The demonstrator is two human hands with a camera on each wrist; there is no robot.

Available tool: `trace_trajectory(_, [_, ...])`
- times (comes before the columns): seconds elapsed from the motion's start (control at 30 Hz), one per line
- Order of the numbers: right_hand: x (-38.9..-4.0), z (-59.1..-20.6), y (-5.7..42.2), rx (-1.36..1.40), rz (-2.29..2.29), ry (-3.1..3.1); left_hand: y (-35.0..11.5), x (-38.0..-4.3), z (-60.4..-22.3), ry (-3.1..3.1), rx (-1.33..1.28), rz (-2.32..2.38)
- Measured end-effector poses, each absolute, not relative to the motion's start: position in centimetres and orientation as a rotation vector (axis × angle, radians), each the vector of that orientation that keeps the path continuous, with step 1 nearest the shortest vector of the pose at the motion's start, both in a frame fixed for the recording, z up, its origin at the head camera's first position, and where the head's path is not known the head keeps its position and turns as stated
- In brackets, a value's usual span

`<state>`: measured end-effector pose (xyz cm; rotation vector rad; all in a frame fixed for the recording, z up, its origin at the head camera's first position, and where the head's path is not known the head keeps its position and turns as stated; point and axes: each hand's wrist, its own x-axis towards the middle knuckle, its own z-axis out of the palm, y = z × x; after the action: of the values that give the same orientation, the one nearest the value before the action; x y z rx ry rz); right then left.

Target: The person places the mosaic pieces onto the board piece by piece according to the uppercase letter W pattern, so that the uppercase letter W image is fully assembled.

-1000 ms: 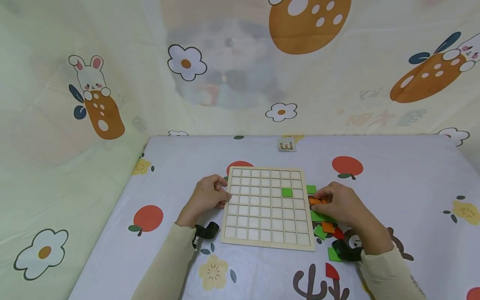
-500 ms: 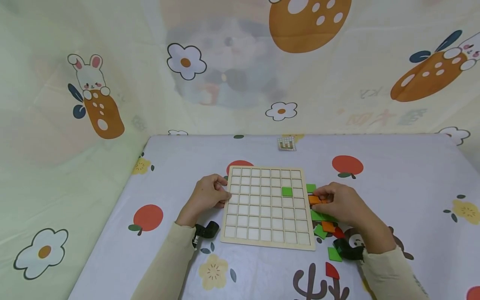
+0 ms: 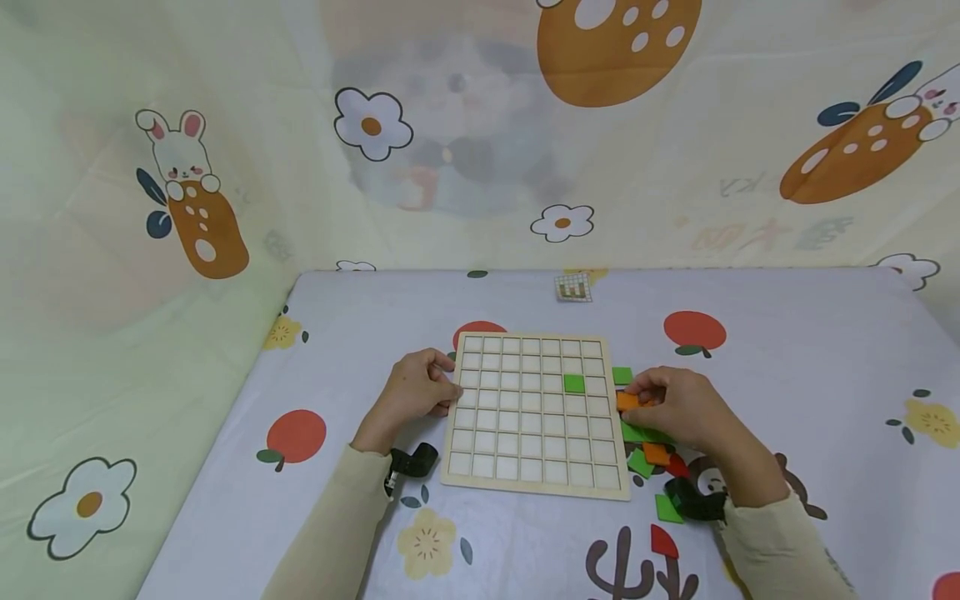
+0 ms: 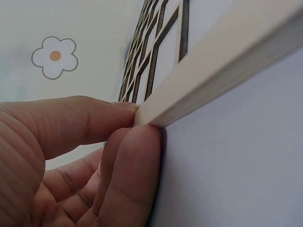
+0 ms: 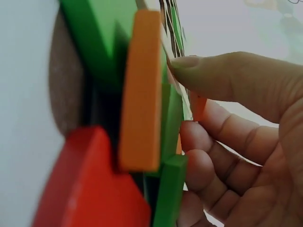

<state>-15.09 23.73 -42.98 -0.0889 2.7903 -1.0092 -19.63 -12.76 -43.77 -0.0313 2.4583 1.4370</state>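
A cream cloth backdrop (image 3: 465,242) printed with rabbits, carrots and flowers rose behind a pale tablecloth (image 3: 817,383) patterned with red fruit and yellow blossoms. On that tablecloth lay a square, pale wooden grid board (image 3: 531,415), flat and between the two hands, in front of the person. The left hand (image 3: 411,385) grasped the board's left edge, its thumb on top and a fingertip against the side. The right hand (image 3: 682,406) was just beyond the right edge, thumb and fingers bent around a flat orange tile (image 3: 627,402); how firmly they pressed, I cannot tell. Near the table's far edge lay a small card (image 3: 573,288) printed with a grid picture. Loose green tiles (image 3: 669,508) and a thick-edged red tile (image 5: 104,189) were scattered below and around the right hand. One flat green square (image 3: 573,384) filled a cell in the third row from the far side, sixth from the left.
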Motion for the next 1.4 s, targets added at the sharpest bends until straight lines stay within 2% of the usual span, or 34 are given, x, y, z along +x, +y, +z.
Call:
trace_trajectory(0.67, [-14.6,-42.5,22.7,-0.121,-1.071,2.791,-12.5,-19.7,-43.8,2.442,-0.029,1.449])
trace_trajectory(1.4, [-16.0,-41.5,19.3,-0.198,-1.035,2.683,-12.7,-19.5,-43.5,2.436,-0.041,1.469])
